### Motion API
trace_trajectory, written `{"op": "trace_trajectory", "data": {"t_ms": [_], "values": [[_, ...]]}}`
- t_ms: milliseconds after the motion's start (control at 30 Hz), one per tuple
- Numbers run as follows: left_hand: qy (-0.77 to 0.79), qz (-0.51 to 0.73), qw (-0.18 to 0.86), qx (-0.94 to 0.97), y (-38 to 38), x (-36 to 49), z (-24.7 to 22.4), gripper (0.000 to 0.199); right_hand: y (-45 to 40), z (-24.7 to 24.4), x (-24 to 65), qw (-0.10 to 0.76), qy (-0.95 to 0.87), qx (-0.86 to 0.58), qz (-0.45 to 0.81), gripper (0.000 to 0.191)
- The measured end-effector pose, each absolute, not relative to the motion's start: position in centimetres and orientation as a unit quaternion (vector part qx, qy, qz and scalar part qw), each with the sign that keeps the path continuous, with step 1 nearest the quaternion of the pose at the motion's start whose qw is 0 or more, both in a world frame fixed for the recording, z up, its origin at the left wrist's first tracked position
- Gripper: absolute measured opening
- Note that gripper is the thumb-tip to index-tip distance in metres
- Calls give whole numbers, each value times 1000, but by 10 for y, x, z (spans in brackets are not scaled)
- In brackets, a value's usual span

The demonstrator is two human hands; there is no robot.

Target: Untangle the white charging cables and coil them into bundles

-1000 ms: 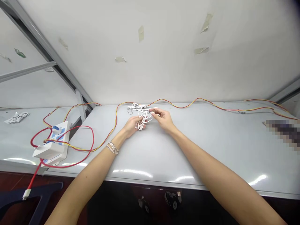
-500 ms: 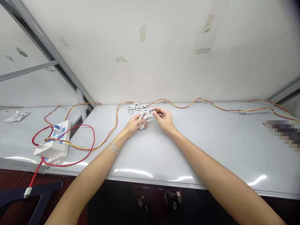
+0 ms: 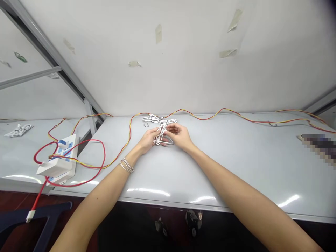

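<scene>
A looped white cable (image 3: 160, 135) is held between my hands above the grey tabletop (image 3: 168, 171). My left hand (image 3: 149, 140) pinches the bundle from the left, its thumb on top and fingertips beneath. From the right, my right hand (image 3: 179, 135) grips the same cable with thumb and fingers, and a loose loop bends below it. Just behind lie two tied white cable bundles, one at the left (image 3: 152, 118) and one at the right (image 3: 169, 121). A thin black tie (image 3: 146, 124) sits beside the left bundle.
A white power strip (image 3: 65, 154) with a plugged-in adapter (image 3: 54, 166) and red cable stands at the left. A red-yellow twisted wire (image 3: 130, 129) runs along the wall. Another white cable bundle (image 3: 19, 130) lies far left. A blurred-out object (image 3: 320, 145) lies at the right.
My right hand has moved slightly left and down towards my left hand. The cable strand it held out to the right now curves in a loop under the fingers.
</scene>
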State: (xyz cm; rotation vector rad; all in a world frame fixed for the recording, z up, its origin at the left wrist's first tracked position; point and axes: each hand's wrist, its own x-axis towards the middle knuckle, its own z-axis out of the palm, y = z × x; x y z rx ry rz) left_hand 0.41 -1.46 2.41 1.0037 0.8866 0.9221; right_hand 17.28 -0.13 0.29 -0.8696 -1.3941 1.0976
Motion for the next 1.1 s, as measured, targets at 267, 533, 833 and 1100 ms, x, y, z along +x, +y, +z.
{"op": "trace_trajectory", "data": {"t_ms": [267, 533, 833, 1100], "values": [[389, 400, 669, 491, -16, 3, 22, 35, -4, 5, 171, 546, -610, -456, 349, 16], [384, 405, 636, 532, -19, 4, 21, 44, -3, 4, 169, 576, -538, -422, 448, 25], [392, 431, 623, 523, -21, 8, 22, 49, -17, 12, 170, 541, -710, -415, 175, 20], [416, 434, 582, 548, -18, 7, 19, 38, -16, 17, 175, 420, -792, -439, 64, 20]]}}
